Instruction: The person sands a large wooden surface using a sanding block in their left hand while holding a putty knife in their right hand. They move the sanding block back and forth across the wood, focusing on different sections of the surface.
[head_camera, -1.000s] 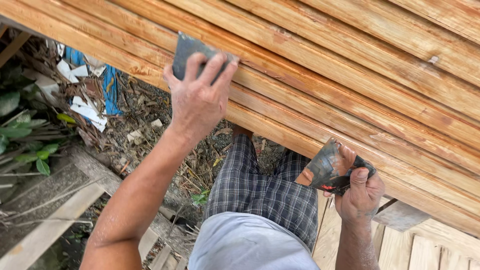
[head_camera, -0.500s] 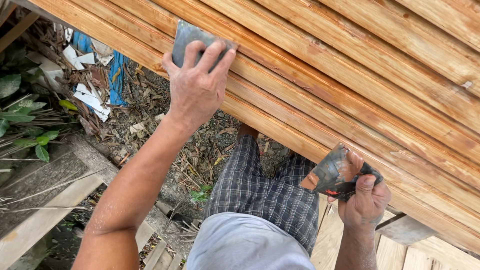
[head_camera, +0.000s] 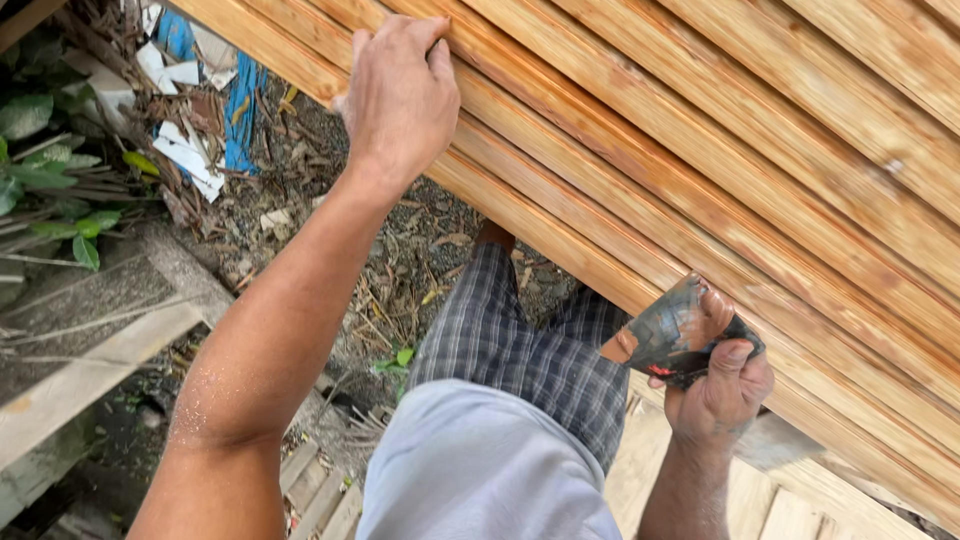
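Item: stack of wooden planks (head_camera: 700, 170). Long orange-brown boards are laid side by side, their long axis running from the upper left of the head view down to the lower right; the grooved near edge is turned toward the person.

Item: left hand (head_camera: 400, 95). It is pressed palm-down on the near edge of the planks toward their upper-left end, fingers curled over the top board. Whether anything is trapped beneath the palm cannot be told. The forearm is dusted with fine pale powder.

Item: right hand (head_camera: 722, 385). It is closed about a folded piece of sandpaper (head_camera: 672, 328), dark and worn, with an orange-stained edge; the paper is held against the lower edge of the planks toward their lower-right end. The two hands are set well apart along that edge, both touching the wood, and the planks extend up and away from both.

Item: checked shorts (head_camera: 520, 350) and grey shirt (head_camera: 480, 470), seen below the planks, between the two arms.

Item: ground below the planks' left end, strewn with dry debris, white and blue scraps (head_camera: 190, 110) and green leaves (head_camera: 40, 170). A pale board (head_camera: 90, 380) lies further left.
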